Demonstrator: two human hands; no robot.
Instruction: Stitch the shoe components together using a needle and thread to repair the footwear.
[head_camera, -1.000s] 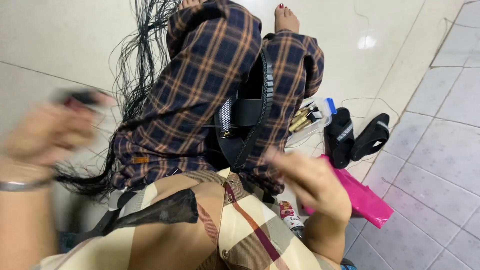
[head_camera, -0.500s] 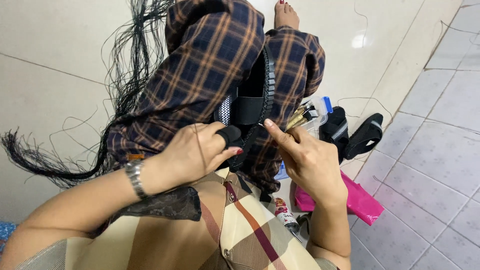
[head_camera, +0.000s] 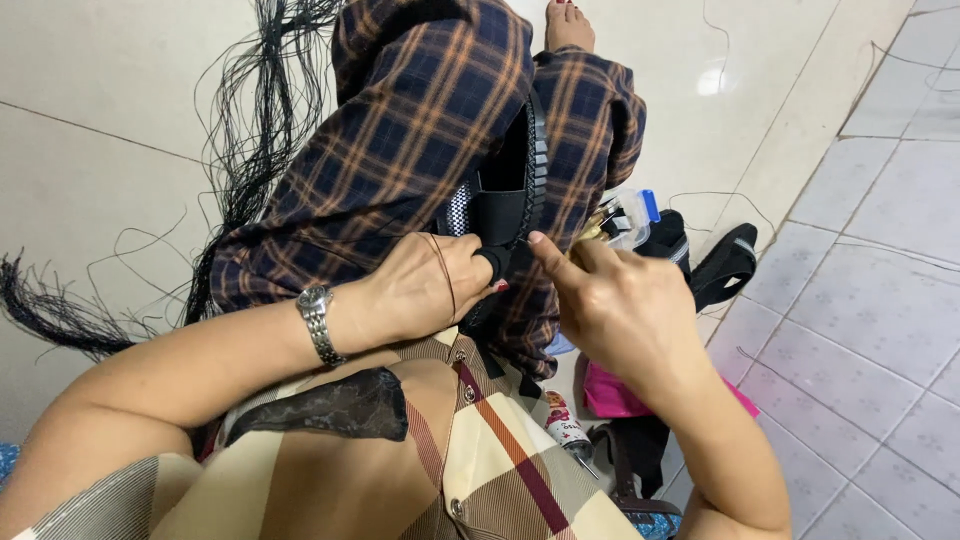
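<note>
Centrally, a black woven strap (head_camera: 512, 205) lies on the plaid-trousered lap (head_camera: 400, 150). At the strap's near end, the left hand (head_camera: 425, 290) pinches it, fingers closed on the strap. Just right of the strap, the right hand (head_camera: 625, 305) hovers with forefinger extended, apparently holding nothing. Left of the lap trail loose black cords (head_camera: 250, 150); right of it sit black sandals (head_camera: 725, 265).

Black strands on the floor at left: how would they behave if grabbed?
The black strands probably hang limp: they curl and trail loosely over the floor tiles. Likely very light, being thin. Stray loops suggest they would snag and tangle rather than lift cleanly.
</note>
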